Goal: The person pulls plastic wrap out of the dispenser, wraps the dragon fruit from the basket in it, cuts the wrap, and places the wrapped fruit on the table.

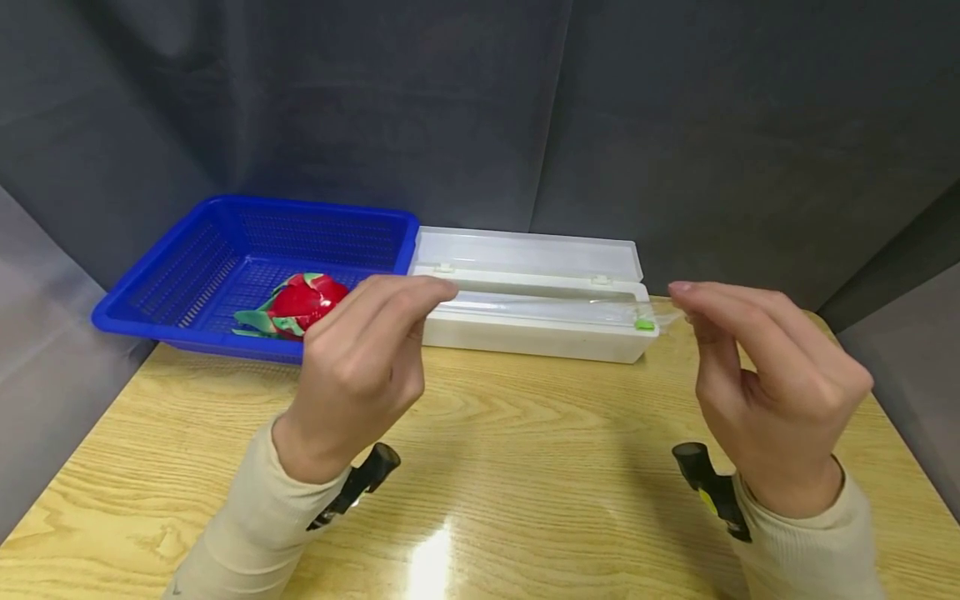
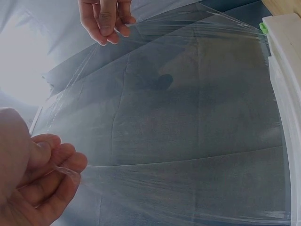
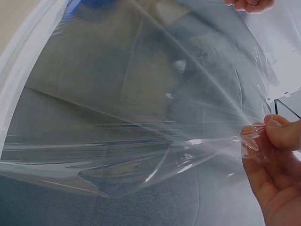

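Note:
A clear sheet of plastic wrap [image 2: 188, 117] stretches from a white wrap dispenser box [image 1: 532, 340] toward both hands. My left hand [image 1: 363, 358] pinches one corner of the film between thumb and fingers, with a crumpled bit showing at the fingertips in the left wrist view. The opposite corner is bunched between the thumb and fingers of my right hand [image 1: 780, 375]. In the right wrist view, folds in the film [image 3: 117, 103] run toward that grip. The box's lid [image 1: 525, 252] stands raised, and a green slider [image 1: 644, 324] sits at its right end.
Left of the box stands a blue plastic basket [image 1: 202, 342] holding a red dragon fruit [image 1: 315, 293] with green scales, partly behind my left hand. Both rest on a wood-grain table [image 1: 525, 467]. A dark curtain [image 1: 480, 108] hangs behind them.

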`<state>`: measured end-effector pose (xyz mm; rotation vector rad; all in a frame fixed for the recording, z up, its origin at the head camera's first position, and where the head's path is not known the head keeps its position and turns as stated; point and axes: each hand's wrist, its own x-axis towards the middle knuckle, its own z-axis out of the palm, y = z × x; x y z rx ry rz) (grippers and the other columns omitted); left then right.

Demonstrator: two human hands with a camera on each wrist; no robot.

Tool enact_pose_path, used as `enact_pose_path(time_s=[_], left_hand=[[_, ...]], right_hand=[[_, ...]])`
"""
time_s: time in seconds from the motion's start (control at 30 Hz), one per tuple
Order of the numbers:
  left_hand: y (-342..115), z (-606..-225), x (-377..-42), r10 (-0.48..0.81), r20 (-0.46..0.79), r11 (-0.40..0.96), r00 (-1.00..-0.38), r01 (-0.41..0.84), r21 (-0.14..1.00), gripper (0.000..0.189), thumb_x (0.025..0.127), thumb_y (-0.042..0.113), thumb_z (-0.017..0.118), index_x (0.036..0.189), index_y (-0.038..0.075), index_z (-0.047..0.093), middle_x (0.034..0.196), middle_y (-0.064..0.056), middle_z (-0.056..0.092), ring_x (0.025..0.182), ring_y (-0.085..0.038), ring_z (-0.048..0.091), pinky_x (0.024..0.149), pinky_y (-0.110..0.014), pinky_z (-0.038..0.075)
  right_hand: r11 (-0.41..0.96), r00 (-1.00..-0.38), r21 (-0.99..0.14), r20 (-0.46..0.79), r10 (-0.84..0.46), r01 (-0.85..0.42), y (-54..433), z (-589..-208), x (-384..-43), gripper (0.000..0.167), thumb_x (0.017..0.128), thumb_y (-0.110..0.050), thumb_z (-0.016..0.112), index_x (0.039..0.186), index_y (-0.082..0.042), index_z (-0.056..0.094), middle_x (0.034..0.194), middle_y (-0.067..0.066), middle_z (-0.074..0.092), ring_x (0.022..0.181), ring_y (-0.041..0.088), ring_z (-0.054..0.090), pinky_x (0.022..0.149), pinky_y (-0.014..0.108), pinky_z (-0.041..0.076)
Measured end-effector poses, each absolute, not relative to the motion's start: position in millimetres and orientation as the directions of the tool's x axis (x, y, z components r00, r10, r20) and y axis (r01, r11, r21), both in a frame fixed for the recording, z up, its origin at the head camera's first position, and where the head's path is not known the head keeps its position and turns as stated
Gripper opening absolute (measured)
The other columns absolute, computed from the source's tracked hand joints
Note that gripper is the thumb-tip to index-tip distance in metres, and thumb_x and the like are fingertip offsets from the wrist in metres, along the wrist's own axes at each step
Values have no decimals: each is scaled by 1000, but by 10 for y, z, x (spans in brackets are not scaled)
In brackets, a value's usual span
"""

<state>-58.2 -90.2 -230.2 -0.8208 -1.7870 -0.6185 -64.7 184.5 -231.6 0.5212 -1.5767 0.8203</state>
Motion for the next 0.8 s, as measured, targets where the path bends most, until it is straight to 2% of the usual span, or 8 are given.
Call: enact_pose_path(time_s=[0.8], left_hand=[[-880,-2269,-521,185,963,630,-196,775,37,26,89,-21,54,96,-5,73,88,-15,75,77,-27,73,77,-38,64]], right_hand=[[602,-109,-185,981,162,-777,1889,-2400,-669,15,83,10,74,77,-2,81,72,17,76,61,33,65,75,17,54]])
